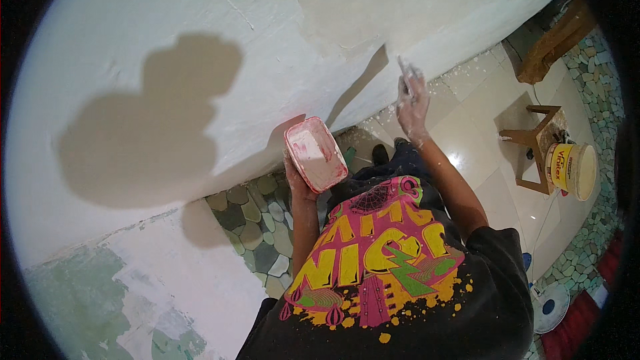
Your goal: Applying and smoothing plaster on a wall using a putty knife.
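Pale wall plaster [267,0] is bordered by a tiled floor [477,123]. Before the wall's lower edge, a red-rimmed tub [316,153] is gripped at its side by the left hand [299,183]; near the wall, a thin tool [401,65] is clasped in the curled right hand [413,105].

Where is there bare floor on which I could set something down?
The widest free patch is the tiled floor between the right forearm and the brown stool. It is crowded around the stool and the yellow-labelled bucket; toward the wall, white specks dot the tiles.
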The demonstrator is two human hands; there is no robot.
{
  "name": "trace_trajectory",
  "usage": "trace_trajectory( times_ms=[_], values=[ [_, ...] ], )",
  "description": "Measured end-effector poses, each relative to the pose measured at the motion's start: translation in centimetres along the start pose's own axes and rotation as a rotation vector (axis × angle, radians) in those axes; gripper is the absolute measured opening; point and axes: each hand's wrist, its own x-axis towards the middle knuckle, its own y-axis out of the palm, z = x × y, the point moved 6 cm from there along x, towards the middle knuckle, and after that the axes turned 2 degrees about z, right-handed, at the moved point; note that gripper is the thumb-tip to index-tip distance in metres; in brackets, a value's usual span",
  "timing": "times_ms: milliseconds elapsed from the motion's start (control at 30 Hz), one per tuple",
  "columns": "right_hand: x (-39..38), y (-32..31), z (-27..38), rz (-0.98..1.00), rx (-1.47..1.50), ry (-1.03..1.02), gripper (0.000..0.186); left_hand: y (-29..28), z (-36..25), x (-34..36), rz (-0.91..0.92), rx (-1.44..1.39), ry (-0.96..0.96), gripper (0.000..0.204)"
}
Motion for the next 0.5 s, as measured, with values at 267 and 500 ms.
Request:
trace_trajectory(
  times_ms=[267,500],
  values=[
    [1.2,3.4,11.0,-0.227,0.102,-0.040,0.033,0.6,0.1,-1.4,-0.037,0.012,0.029,0.066],
    [-1.3,6.0,13.6,-0.009,0.172,-0.125,0.037,0.6,0.2,-0.6,-0.021,-0.012,0.040,0.064]
  ],
)
